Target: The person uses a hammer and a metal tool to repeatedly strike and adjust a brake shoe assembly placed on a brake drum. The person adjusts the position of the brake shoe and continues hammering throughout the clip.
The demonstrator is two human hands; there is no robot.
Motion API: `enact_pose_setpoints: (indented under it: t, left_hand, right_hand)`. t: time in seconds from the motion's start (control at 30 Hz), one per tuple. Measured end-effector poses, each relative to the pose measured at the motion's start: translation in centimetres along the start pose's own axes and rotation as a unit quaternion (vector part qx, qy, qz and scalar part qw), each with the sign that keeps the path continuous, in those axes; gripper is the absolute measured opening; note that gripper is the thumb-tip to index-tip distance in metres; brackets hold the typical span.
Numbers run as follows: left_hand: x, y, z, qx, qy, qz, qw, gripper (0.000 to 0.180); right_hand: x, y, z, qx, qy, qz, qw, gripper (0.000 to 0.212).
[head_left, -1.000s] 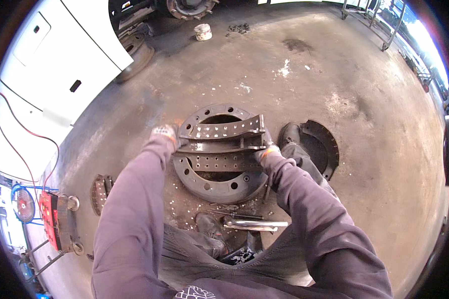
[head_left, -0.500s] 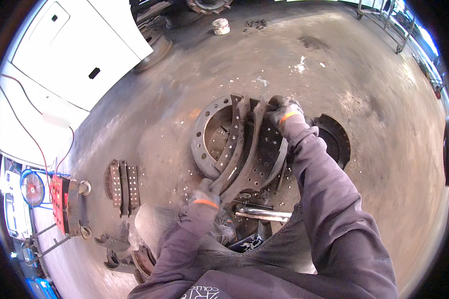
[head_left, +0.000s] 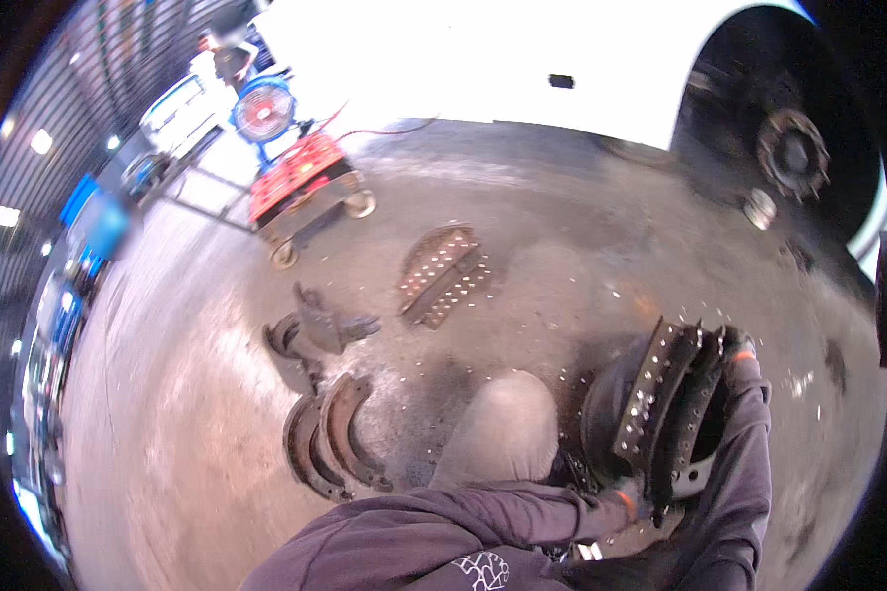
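Note:
Two or more dark curved brake shoes (head_left: 650, 389), with rows of rivet holes, stand side by side in my hands at the lower right. My right hand (head_left: 741, 345), in a grey glove with an orange cuff, is closed round their far ends. At their near ends, my left hand (head_left: 629, 495) is closed too, partly hidden by my sleeve and the shoes. Beneath them lies a round metal brake drum or ring (head_left: 695, 477), mostly covered. My bent knee (head_left: 512, 419) is left of the shoes.
Riveted brake shoes (head_left: 442, 278) lie ahead on the floor. Curved shoes (head_left: 343, 428) and other dark metal parts (head_left: 320, 323) lie to the left. Farther off stand a red tool cart (head_left: 301, 182), a blue fan (head_left: 264, 108), and a white vehicle (head_left: 562, 49) with an exposed hub (head_left: 793, 156).
My view has swung left, so the held shoes now appear at the lower right. They look tilted more upright, lining faces turned; both hands still hold their ends.

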State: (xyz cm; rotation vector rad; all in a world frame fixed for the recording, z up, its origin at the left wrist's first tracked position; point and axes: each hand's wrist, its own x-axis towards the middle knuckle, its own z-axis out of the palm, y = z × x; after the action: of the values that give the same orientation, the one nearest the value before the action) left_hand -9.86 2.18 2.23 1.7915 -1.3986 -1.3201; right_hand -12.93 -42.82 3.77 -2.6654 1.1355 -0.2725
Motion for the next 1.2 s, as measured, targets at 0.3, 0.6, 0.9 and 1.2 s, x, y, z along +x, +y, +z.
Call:
enact_pose_setpoints:
  t: [0.3,0.6,0.9,1.2]
  left_hand:
    - [3.4,0.7,-1.3,-0.055,0.013,-0.031,0.998,0.039]
    - [6.2,4.8,-0.4,-0.048,0.001,0.026,0.999,0.037]
    - [5.8,6.7,2.0,0.099,-0.019,0.018,0.995,0.04]
    - [9.1,5.5,-4.1,0.407,-0.029,0.02,0.913,0.035]
  right_hand:
    - [8.5,-13.0,10.4,0.04,-0.1,-0.112,0.988,0.024]
    - [11.0,-9.8,12.7,0.173,-0.06,-0.062,0.981,0.038]
    - [-11.3,-15.6,-8.9,-0.009,-0.149,0.034,0.988,0.053]
    - [-29.6,-16.1,1.4,0.176,-0.041,0.345,0.921,0.05]
